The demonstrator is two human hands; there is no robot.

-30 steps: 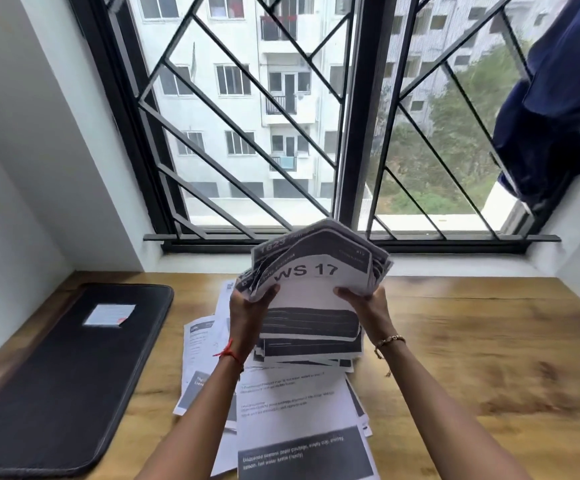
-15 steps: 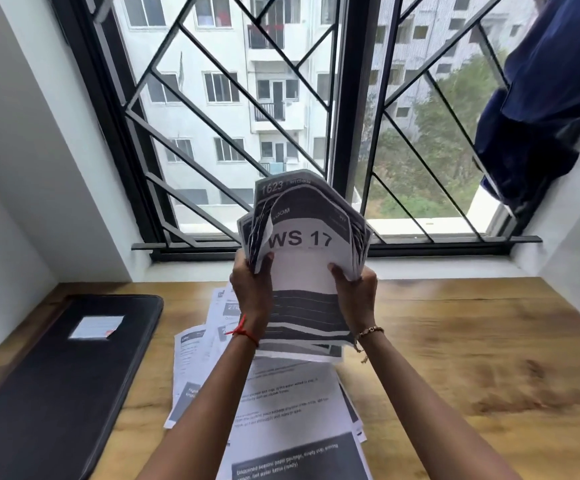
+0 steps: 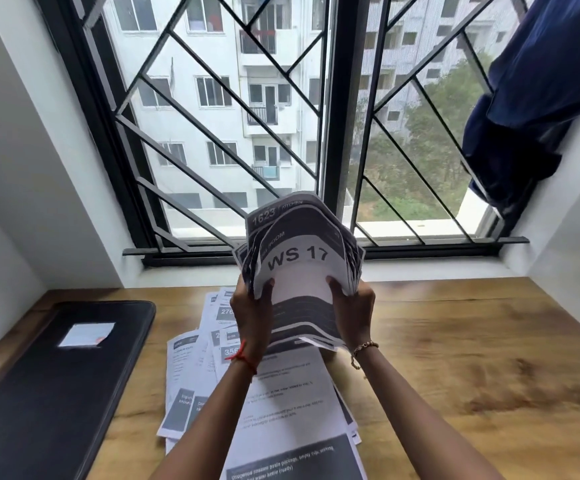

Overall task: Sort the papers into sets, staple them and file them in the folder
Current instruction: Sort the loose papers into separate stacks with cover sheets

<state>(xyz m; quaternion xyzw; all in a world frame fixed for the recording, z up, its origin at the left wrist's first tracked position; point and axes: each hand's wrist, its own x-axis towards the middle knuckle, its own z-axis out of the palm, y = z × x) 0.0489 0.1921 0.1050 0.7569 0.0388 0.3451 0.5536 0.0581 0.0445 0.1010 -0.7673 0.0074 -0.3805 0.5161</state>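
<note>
Both hands, left hand (image 3: 251, 315) and right hand (image 3: 352, 311), grip a bent stack of papers (image 3: 299, 268) upright above the loose sheets (image 3: 281, 403) on the table (image 3: 472, 358); the black folder (image 3: 56, 382) lies left of those sheets.

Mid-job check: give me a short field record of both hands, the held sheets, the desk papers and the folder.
held stack: upright above the wooden table, front sheet reads WS 17
left hand: grips the held stack's left edge
right hand: grips its right edge
loose papers: spread on the wooden table under the hands
folder: black, closed, flat at the table's left
</note>
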